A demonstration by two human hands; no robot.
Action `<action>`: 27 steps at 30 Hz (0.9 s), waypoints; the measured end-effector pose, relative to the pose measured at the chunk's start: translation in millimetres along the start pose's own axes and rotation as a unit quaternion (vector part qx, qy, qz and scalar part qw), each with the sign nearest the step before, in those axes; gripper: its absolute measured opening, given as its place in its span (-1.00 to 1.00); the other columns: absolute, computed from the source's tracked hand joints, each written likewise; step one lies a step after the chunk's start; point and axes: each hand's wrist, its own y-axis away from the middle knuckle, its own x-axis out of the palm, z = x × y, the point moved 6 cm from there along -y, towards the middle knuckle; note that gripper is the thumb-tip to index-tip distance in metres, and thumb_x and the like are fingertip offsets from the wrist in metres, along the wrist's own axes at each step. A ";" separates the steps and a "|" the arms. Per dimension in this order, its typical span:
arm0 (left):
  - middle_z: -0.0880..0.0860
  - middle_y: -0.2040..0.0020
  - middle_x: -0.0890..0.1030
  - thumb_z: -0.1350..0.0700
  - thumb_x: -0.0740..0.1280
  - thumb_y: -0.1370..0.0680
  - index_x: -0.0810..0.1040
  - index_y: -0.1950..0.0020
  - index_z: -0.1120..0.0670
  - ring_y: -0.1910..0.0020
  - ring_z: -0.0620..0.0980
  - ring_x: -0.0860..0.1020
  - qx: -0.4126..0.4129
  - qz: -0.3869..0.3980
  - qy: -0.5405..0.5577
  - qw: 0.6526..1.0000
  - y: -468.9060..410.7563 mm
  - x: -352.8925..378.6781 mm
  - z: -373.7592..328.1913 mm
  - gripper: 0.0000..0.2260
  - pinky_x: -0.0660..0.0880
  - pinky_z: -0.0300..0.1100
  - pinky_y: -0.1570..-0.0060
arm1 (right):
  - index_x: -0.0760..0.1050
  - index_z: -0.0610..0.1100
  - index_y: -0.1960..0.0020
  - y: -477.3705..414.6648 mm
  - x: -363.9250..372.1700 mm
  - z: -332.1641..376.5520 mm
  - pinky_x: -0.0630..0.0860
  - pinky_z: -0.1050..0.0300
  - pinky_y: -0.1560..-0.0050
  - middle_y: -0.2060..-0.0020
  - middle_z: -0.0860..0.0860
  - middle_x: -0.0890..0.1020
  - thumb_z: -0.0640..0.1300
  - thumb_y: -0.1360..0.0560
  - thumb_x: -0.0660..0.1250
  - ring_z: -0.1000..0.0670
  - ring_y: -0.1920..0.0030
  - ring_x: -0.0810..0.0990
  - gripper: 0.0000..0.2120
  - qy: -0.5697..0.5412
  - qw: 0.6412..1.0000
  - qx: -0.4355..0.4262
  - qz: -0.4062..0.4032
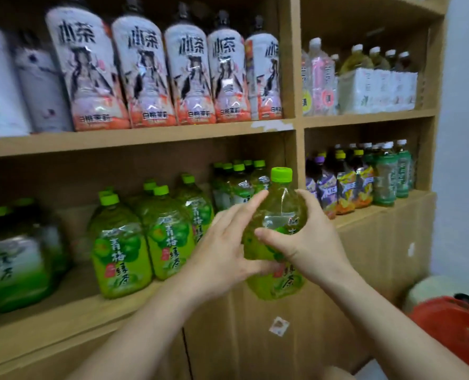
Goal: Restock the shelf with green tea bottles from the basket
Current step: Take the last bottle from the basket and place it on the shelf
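Right hand (307, 242) grips green tea bottle (280, 207) upright, cap (281, 174) up, left hand (222, 248) touching.

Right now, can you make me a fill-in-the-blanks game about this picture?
1. The right hand grips a bottle whose cap is ____.
2. The left hand touches the same ____.
3. The basket at the lower right is ____.

Missing words: green; bottle; red.
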 end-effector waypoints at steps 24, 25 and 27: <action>-0.12 -0.14 0.41 0.03 0.60 -0.24 0.13 -0.46 -0.16 -0.14 -0.09 0.40 -0.340 -0.350 0.101 0.867 94.8 -87.5 240.4 -0.07 0.30 -0.21 -0.18 | 0.09 0.04 -0.48 -86.2 205.6 -31.2 0.30 -0.01 -0.34 -0.43 -0.08 0.30 0.16 -0.20 0.56 -0.10 -0.42 0.29 0.01 -0.094 0.989 0.060 0.096; -0.11 -0.13 0.45 -0.01 0.61 -0.21 0.15 -0.45 -0.17 -0.14 -0.06 0.45 -0.343 -0.352 0.114 0.863 97.9 -86.8 245.3 -0.06 0.34 -0.17 -0.18 | 0.07 0.06 -0.48 -87.3 207.9 -30.2 0.29 -0.03 -0.35 -0.45 -0.08 0.28 0.15 -0.20 0.56 -0.11 -0.43 0.28 0.01 -0.099 0.988 0.062 0.101; -0.07 -0.12 0.55 -0.19 0.60 -0.10 0.17 -0.41 -0.23 -0.13 0.01 0.53 -0.356 -0.353 0.127 0.856 104.2 -85.8 257.0 -0.02 0.45 -0.03 -0.19 | 0.05 0.09 -0.47 -91.1 210.6 -30.6 0.29 -0.02 -0.35 -0.43 -0.02 0.29 0.12 -0.21 0.57 -0.07 -0.41 0.28 0.00 -0.113 0.982 0.063 0.138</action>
